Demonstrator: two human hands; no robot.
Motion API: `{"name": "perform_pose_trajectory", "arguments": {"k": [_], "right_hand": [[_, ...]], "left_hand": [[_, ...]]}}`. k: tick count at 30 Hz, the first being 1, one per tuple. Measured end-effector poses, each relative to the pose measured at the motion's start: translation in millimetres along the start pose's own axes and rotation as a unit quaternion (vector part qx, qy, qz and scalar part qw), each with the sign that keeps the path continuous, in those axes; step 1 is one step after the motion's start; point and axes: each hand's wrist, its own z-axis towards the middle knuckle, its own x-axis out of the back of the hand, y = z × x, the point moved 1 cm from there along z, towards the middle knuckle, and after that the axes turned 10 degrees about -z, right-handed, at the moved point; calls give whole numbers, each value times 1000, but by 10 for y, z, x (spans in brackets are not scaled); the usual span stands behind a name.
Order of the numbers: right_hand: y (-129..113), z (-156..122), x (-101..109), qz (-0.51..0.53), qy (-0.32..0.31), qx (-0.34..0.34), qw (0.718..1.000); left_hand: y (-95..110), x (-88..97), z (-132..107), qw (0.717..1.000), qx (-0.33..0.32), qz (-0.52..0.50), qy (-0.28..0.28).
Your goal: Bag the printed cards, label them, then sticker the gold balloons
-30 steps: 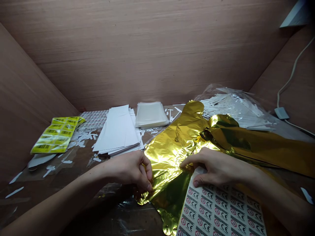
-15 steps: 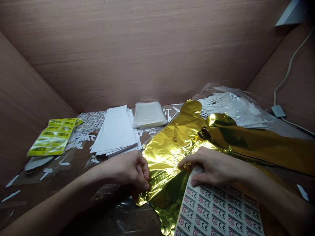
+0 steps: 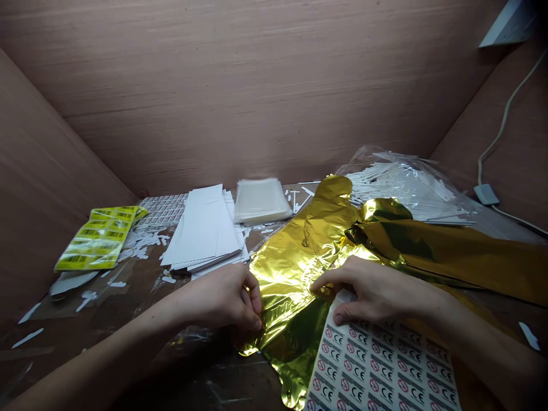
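Note:
A flat gold foil balloon point(image 3: 295, 268) lies crumpled across the table in front of me. My left hand point(image 3: 225, 297) is closed, its fingertips pinching the foil's left edge. My right hand point(image 3: 377, 291) rests on the foil beside it, forefinger stretched onto the foil and thumb pressing the top of a white sheet of CE warning stickers point(image 3: 381, 371). That sheet lies over the foil's near end. More gold foil point(image 3: 449, 251) stretches off to the right.
White cards point(image 3: 205, 228) are stacked at the middle left, clear bags point(image 3: 261, 200) behind them, yellow barcode labels point(image 3: 98, 237) far left. A clear bag of white sticks point(image 3: 406, 185) lies back right. Paper scraps litter the table. Brown walls enclose three sides; a cable point(image 3: 500, 142) hangs right.
Both hands stay on the foil almost where they were. The left fingers have shifted slightly along the foil's edge. The view has wobbled a little.

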Motion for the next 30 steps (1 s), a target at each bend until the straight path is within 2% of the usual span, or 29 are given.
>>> {"name": "perform_pose_trajectory", "arguments": {"k": [9, 16, 30], "right_hand": [[11, -4, -21, 1, 5, 1, 1000], [12, -4, -22, -5, 3, -7, 1000], [-30, -12, -6, 15, 1, -8, 1000]], "left_hand": [[125, -84, -119, 997, -2, 59, 44], [214, -155, -158, 987, -29, 132, 84], [191, -238, -106, 971, -17, 198, 131]]}}
